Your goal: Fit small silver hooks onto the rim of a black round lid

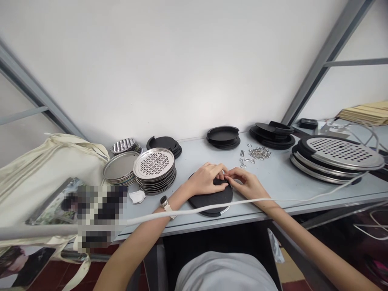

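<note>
at far left, a cream cloth bag (60, 161) with pictures on its front. next to it on the grey-blue table (188, 159), a stack of plain metal discs (119, 166); behind these, a few toothed metal discs (123, 145). a crumpled white piece (137, 197) lies just in front of a taller stack of grater discs (154, 163), the top one pierced with rows of raised holes. behind and right of that stack, black round parts (163, 144).

at centre, a black disc (210, 198) rests on the table near its front edge, a silvery rim showing at its near right side. the left hand (208, 180), with a watch (164, 202) at its wrist, lies over the disc, thumb and fingers curled toward its far right edge. the right hand (247, 184) meets it there, thumb and index fingertips drawn close together; whether either hand pinches a small part cannot be told.

behind the hands, a second black stack (222, 138) near the wall; to its right, loose metal clips (260, 153), then a third black stack (272, 135). at right, a stack of larger metal-rimmed discs (338, 151), the uppermost perforated; beyond it, yellowish sheets (365, 113). a white cable (297, 199) crosses the foreground.
</note>
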Demonstrator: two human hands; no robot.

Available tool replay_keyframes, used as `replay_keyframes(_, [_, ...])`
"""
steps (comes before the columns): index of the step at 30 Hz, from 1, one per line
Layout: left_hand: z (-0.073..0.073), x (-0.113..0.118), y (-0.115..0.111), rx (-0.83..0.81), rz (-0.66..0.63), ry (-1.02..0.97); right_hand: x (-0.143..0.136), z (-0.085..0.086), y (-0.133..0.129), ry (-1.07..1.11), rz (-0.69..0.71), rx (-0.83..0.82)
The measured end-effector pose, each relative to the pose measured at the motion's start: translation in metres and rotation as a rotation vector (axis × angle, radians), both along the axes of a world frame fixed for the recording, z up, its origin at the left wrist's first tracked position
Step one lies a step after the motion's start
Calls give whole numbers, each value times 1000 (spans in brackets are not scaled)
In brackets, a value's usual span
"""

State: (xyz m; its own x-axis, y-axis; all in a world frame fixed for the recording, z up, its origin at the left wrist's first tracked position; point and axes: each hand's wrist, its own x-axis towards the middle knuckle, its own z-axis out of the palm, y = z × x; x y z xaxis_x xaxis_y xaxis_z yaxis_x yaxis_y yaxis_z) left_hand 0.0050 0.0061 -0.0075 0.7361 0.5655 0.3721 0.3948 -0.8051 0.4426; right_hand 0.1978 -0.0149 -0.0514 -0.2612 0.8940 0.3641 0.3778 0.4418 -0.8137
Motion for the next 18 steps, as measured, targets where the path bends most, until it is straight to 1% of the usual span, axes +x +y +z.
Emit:
replay_keyframes(8, [3,0,-1,68,-7,-28,0,1,-1,16,25,-9])
replay_keyframes(13, [3,1,-2,47,11,-3,-2,4,-3,13,23,4])
replay_keyframes(18, [1,1,-1,39,-12,-21,-1,2,-2,45,37,11])
